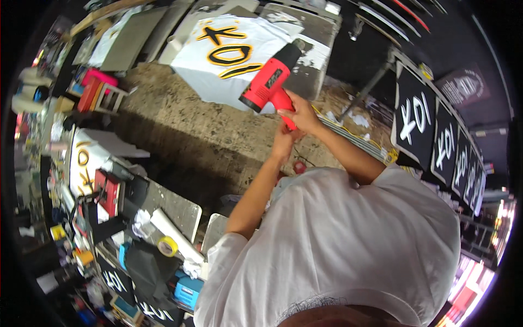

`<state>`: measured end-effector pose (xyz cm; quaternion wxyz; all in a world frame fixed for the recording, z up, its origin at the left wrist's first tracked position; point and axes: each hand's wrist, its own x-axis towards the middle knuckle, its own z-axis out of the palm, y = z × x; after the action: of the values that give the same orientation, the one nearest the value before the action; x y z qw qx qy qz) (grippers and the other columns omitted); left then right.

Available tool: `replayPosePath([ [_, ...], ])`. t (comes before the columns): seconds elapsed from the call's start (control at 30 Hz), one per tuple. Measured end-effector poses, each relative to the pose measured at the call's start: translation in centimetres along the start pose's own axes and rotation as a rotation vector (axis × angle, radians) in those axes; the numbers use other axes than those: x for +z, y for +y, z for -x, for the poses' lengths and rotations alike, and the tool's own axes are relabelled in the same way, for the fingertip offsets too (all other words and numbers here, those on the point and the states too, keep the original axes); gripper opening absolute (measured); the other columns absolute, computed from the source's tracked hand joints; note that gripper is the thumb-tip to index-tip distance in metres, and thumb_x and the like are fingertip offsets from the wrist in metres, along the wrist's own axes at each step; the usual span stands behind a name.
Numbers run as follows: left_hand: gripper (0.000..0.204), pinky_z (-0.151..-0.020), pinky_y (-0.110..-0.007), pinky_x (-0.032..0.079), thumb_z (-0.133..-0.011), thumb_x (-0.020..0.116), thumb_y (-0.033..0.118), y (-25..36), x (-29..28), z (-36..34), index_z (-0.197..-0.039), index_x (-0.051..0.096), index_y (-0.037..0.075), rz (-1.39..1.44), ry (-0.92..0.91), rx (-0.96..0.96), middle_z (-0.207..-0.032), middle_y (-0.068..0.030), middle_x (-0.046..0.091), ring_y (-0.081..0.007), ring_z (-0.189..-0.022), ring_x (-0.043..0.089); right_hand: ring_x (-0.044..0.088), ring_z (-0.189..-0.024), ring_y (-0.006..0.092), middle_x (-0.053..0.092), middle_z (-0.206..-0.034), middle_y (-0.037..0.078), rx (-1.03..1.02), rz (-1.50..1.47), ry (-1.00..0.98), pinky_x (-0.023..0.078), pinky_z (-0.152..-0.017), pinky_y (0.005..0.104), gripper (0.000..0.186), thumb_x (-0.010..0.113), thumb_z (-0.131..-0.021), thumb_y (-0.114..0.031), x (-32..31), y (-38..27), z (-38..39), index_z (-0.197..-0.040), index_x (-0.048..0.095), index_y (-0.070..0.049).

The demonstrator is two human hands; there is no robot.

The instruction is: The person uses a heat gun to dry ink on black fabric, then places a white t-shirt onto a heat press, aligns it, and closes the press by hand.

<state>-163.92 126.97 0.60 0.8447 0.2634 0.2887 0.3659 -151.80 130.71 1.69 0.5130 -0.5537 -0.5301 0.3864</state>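
Our right hand (pixel 301 113) grips a red-and-black, pistol-shaped heat gun (pixel 267 85); whether our left hand (pixel 283 144), at the handle's base, holds it we cannot tell. Beyond them, the gun partly hides a white, black-and-orange-lettered sheet (pixel 201 61). Black, white-lettered panels (pixel 414 115) stand rightward.

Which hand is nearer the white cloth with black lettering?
Right. The right hand grips the red heat gun by its handle, lower right of the white cloth in the picture; the left hand is below, near the handle's end, farther away.
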Motion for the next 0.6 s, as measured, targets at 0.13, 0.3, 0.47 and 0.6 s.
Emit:
replayPosePath([
  [0.13, 0.041, -0.097, -0.034, 0.051, -0.089, 0.063, -0.002, 1.0, 3.3, -3.1, -0.128, 0.052, 0.000, -0.256, -0.159, 0.039, -0.119, -0.0080, 0.063, -0.0193, -0.108, 0.063, 0.067, -0.101, 0.0186, 0.069, -0.113, 0.020, -0.017, 0.095, 0.216, 0.053, -0.088, 0.0318, 0.073, 0.084, -0.076, -0.019, -4.6, -1.6, -0.1, -0.136, 0.050, 0.005],
  [0.3, 0.031, -0.095, -0.033, 0.051, -0.090, 0.064, 0.002, 2.0, 5.4, -6.8, -0.121, 0.059, 0.000, -0.403, -0.346, -0.099, -0.111, -0.0053, 0.067, -0.0152, -0.105, 0.063, 0.073, -0.087, 0.0225, 0.071, -0.104, 0.025, -0.070, 0.392, 0.429, 0.057, -0.076, 0.0328, 0.081, 0.087, -0.073, -0.028, -7.8, -3.3, -0.5, -0.137, 0.050, 0.007],
  [0.47, 0.027, -0.094, -0.031, 0.051, -0.090, 0.066, 0.004, 2.5, 3.3, -10.4, -0.116, 0.062, 0.001, -0.371, -0.548, -0.224, -0.105, -0.0038, 0.069, -0.0124, -0.102, 0.064, 0.072, -0.085, 0.0339, 0.070, -0.102, 0.026, -0.003, 0.575, 0.444, 0.057, -0.076, 0.0365, 0.081, 0.085, -0.072, -0.032, -7.6, -4.4, -2.1, -0.138, 0.051, -0.001],
  [0.6, 0.035, -0.094, -0.032, 0.051, -0.091, 0.067, 0.008, 5.7, 0.4, -14.6, -0.123, 0.058, 0.002, -0.666, -0.616, -0.375, -0.112, -0.0076, 0.067, -0.0135, -0.105, 0.063, 0.070, -0.090, 0.0379, 0.069, -0.106, 0.025, 0.162, 0.522, 0.340, 0.057, -0.080, 0.0420, 0.073, 0.082, -0.074, -0.029, -6.7, -2.4, -5.5, -0.136, 0.052, -0.005],
])
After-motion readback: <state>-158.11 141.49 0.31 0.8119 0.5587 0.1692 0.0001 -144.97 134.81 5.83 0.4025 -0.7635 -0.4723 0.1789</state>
